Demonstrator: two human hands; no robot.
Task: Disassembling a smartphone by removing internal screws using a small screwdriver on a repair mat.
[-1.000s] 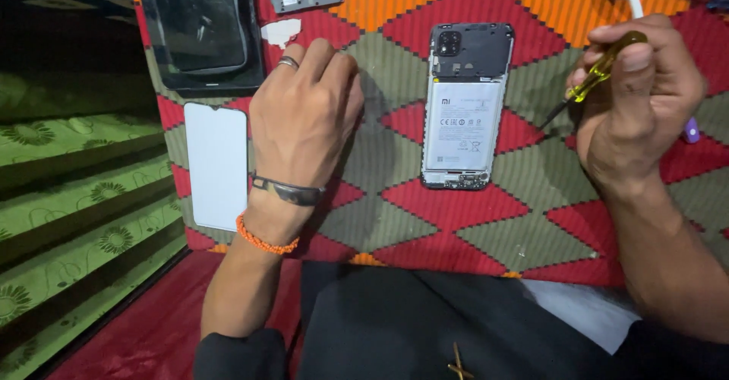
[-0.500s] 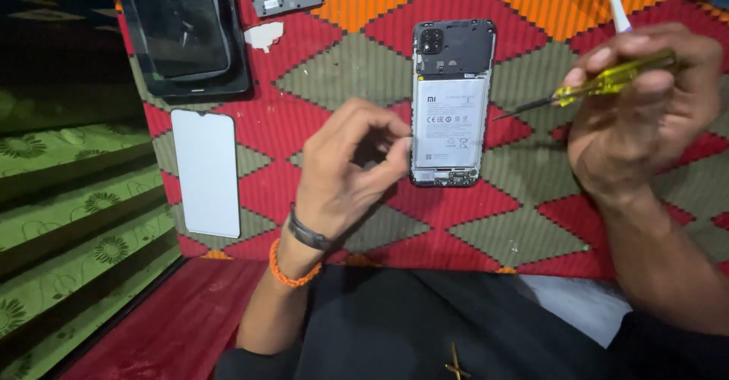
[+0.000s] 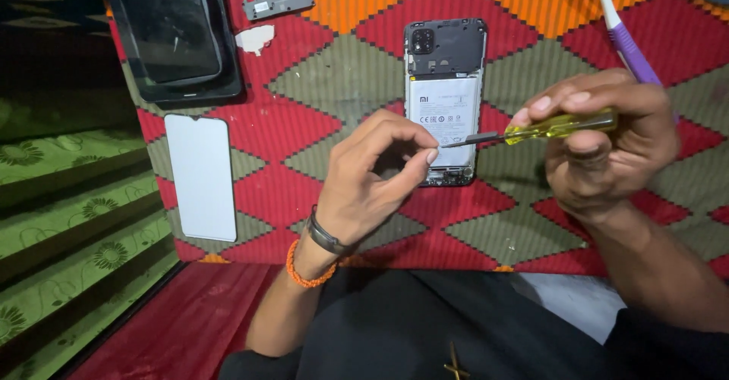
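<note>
While your left hand point(image 3: 372, 179) pinches thumb & forefinger at the screwdriver point(image 3: 531, 130) tip, maybe on a screw too small to see, your right hand point(image 3: 607, 148) fists the yellow handle, blade over the opened phone point(image 3: 444, 84) lying flat w/ back off, spare screen point(image 3: 201, 175) parked left.

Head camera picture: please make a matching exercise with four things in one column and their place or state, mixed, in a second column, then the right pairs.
Things:
1. yellow-handled screwdriver
2. opened black phone with its back cover off
3. white rectangular screen sheet
4. purple and white toothbrush

Places or states:
A. lies flat at the left edge of the patterned cloth
B. held in the right hand
C. lies between the two hands, battery showing
D. lies at the top right, beyond the right hand

Pairs: 1-B, 2-C, 3-A, 4-D
</note>
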